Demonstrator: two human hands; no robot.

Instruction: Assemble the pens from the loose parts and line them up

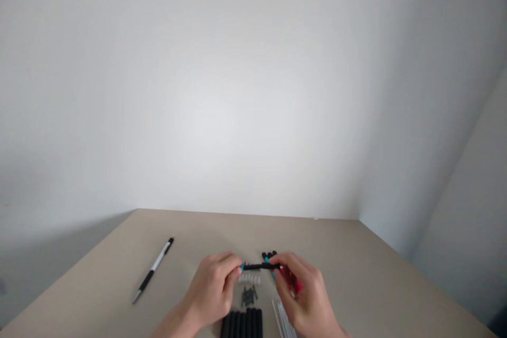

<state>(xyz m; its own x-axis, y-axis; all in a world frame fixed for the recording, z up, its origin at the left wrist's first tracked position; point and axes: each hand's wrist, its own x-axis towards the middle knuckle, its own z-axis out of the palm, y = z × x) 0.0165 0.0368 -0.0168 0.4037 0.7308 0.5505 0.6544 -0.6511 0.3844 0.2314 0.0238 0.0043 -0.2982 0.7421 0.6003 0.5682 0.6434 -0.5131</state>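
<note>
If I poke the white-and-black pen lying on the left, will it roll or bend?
The pen might roll, since it looks rounded and lies on its side. It probably won't bend, as it looks straight and solid; being slim, it's likely light too.

From where I sit, a plain, pale grey wall [253,79] fills most of my view, brightest around its middle and dimmer toward both sides. I see a smooth beige counter [222,229] below it, its far edge running along the wall's foot, with a tiny white speck [316,218] near the right of that edge. A soft shadow [79,237] darkens the lower left. On my right, a slanting line [459,161] divides two grey surfaces, with a dark patch [499,323] in the bottom corner.
</note>
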